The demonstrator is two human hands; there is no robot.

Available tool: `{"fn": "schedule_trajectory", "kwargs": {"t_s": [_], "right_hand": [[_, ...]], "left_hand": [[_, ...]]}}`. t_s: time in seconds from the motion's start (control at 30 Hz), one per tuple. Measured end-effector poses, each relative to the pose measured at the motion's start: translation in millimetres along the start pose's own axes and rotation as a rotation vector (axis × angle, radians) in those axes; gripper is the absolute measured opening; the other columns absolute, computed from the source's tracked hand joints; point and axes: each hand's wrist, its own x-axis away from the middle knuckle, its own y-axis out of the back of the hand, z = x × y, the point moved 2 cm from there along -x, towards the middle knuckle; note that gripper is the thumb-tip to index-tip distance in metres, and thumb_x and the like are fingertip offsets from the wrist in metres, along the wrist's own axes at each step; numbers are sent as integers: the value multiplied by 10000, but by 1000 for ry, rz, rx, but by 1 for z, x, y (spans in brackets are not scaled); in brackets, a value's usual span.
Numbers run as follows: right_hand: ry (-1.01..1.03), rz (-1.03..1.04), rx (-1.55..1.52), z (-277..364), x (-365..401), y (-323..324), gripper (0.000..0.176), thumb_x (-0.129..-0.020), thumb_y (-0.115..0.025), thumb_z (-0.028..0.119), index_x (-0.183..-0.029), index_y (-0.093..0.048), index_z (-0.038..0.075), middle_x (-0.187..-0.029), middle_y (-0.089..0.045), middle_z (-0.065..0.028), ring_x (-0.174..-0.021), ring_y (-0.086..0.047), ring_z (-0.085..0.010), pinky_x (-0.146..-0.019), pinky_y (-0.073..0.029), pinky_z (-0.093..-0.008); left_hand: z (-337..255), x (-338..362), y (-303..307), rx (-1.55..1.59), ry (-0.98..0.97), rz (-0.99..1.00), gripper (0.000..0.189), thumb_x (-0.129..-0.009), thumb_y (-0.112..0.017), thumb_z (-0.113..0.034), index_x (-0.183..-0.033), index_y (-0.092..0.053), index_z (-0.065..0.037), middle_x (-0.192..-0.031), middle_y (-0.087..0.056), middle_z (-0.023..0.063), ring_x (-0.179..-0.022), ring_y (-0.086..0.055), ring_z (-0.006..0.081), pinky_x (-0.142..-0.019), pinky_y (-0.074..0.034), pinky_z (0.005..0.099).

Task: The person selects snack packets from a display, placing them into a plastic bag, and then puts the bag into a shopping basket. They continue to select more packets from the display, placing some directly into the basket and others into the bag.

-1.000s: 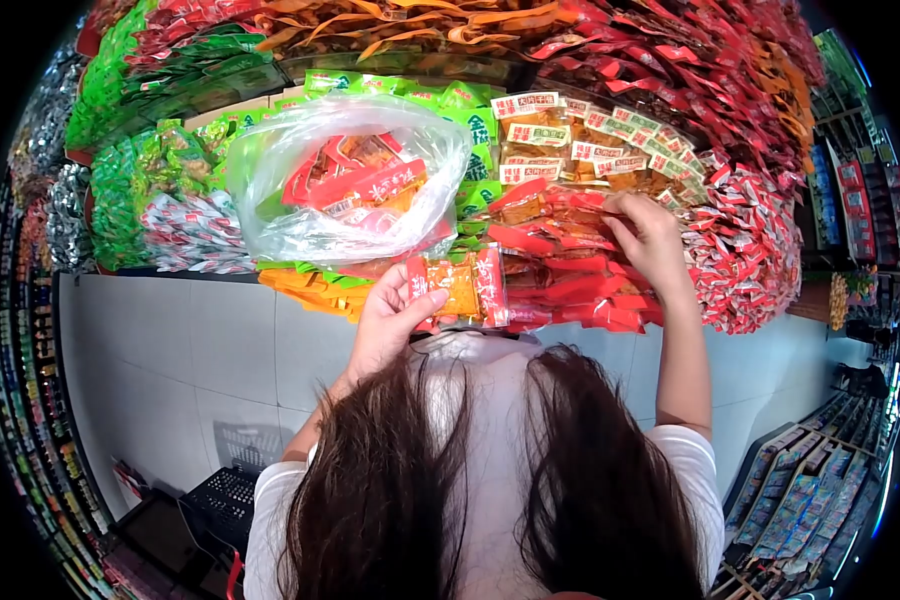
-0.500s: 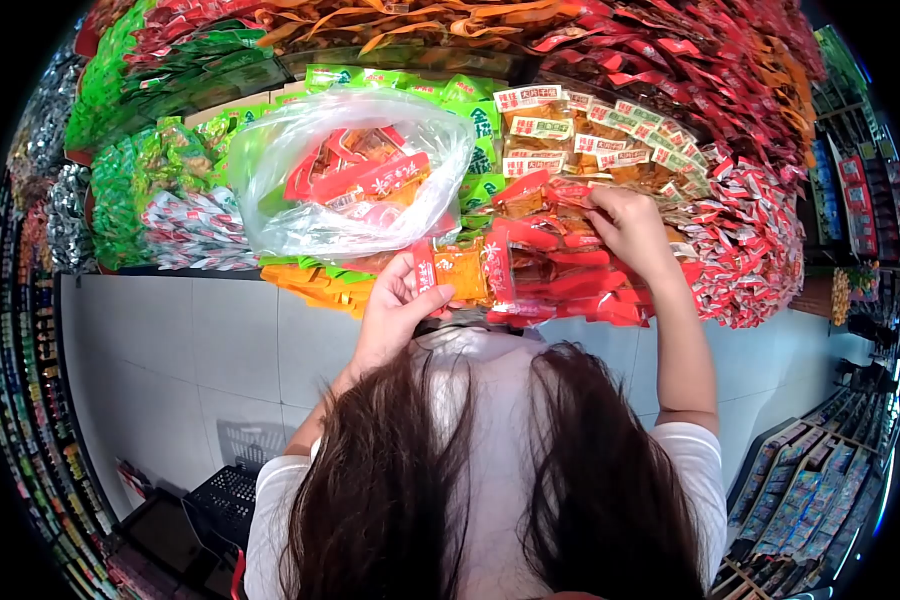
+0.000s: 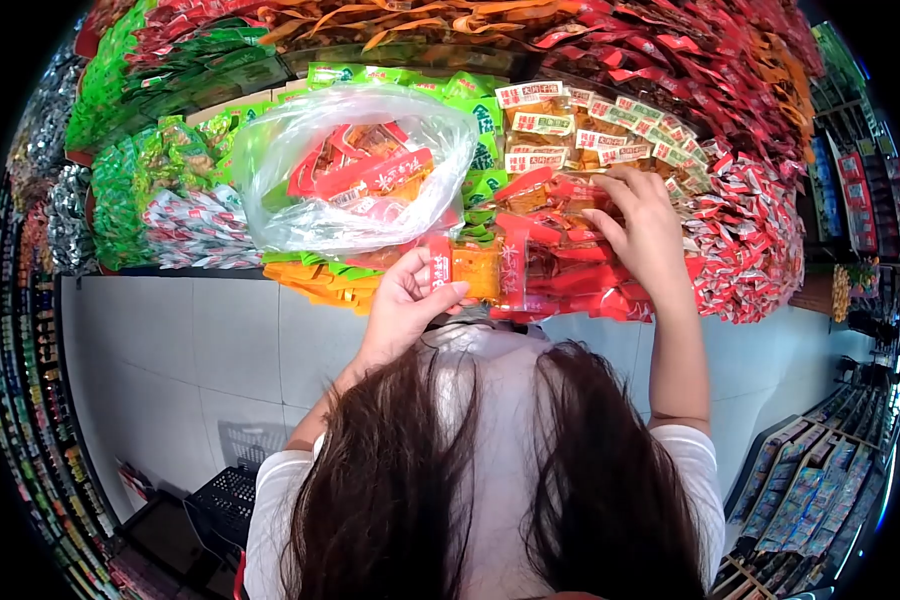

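Note:
Pinched between the thumb and fingers of my left hand [image 3: 415, 290] is a red-ended snack packet [image 3: 477, 272] with orange contents showing through its clear middle. My right hand [image 3: 642, 220] is over the pile of red snack packets [image 3: 585, 275], its thumb and fingers apart with nothing between them. A clear plastic bag [image 3: 265, 215] sits on the display to the left, its mouth spread wide. Inside it lie several red packets [image 3: 375, 175] of the same look.
Behind the bag are green packets [image 3: 485, 120], and white-labelled packets [image 3: 540, 125] stand to their right. Small red-and-white packets [image 3: 750, 240] fill the display's right end. A black basket [image 3: 220, 505] is at the lower left, on the grey floor [image 3: 170, 340].
My right hand has opened and let go of the red packet it pinched, staying over the pile. The left hand has shifted slightly right with its packet.

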Motion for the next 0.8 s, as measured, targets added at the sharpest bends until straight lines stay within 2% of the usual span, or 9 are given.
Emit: {"fn": "schedule_trajectory", "kwargs": {"t_s": [0.13, 0.27, 0.33, 0.37, 0.5, 0.57, 0.67, 0.73, 0.8], "right_hand": [[149, -78, -269, 30, 7, 10, 425, -751, -723, 199, -1135, -617, 48, -1099, -622, -103, -1045, -546, -302, -928, -430, -377], [188, 70, -565, 59, 10, 6, 590, -735, -740, 133, -1283, -529, 71, -1207, -593, -120, -1099, -556, -274, -948, -422, -390], [-24, 356, -935, 66, 13, 1, 635, -748, -719, 79, -1336, -477, 72, -1212, -589, -125, -1079, -572, -244, -912, -461, -366], [62, 347, -835, 64, 17, -6, 662, -755, -709, 59, -1361, -443, 74, -1242, -563, -116, -1043, -591, -205, -874, -493, -328], [-112, 462, -974, 57, 28, -12, 643, -755, -689, 34, -1349, -452, 98, -1121, -593, -114, -923, -602, -175, -790, -507, -303], [-114, 279, -1036, 54, 35, -13, 603, -763, -695, 45, -1324, -476, 81, -1146, -601, -95, -901, -612, -141, -789, -507, -282], [-353, 94, -1375, 63, 43, -14, 567, -759, -717, 74, -1286, -507, 63, -1147, -619, -75, -914, -618, -123, -791, -509, -281], [-336, 117, -1273, 59, 50, -15, 513, -757, -722, 95, -1235, -539, 61, -1114, -629, -76, -906, -628, -136, -776, -511, -291], [-316, 147, -1177, 51, 56, -12, 460, -755, -726, 116, -1185, -570, 58, -1081, -638, -77, -898, -638, -150, -761, -513, -302]], "left_hand": [[-4, 1, -13, -42, -42, 7, 342, -816, -661, 40, -1130, -531, 3, -923, -663, 37, -829, -623, 62, -715, -512, 206], [-1, -6, -16, -371, -162, 111, 364, -777, -694, 34, -1110, -547, 4, -907, -646, 15, -817, -587, 39, -708, -497, 203], [-9, -9, -25, -423, -200, 147, 370, -771, -704, 24, -1106, -546, 1, -897, -644, 15, -797, -584, 38, -696, -493, 200], [-14, -10, -31, -472, -243, 175, 377, -765, -714, 14, -1102, -545, -3, -888, -642, 16, -777, -582, 37, -683, -489, 197], [-21, -10, -41, -431, -123, 179, 368, -752, -730, 37, -1068, -546, -3, -932, -633, 33, -859, -593, 71, -783, -495, 233], [-16, -13, -42, -267, -191, 158, 437, -751, -756, -31, -1128, -534, -23, -887, -634, 13, -701, -559, 23, -614, -472, 185], [-16, -10, -42, -403, -105, 186, 380, -758, -770, -86, -1076, -573, -18, -825, -625, -15, -674, -548, 17, -577, -464, 191], [-10, -13, -40, -530, -98, 210, 280, -757, -778, -141, -968, -631, -31, -731, -607, -16, -623, -547, 38, -548, -452, 208], [-16, -12, -46, -798, -353, 271, 209, -751, -780, -172, -869, -659, -49, -674, -591, 12, -577, -548, 85, -527, -446, 235]]}}
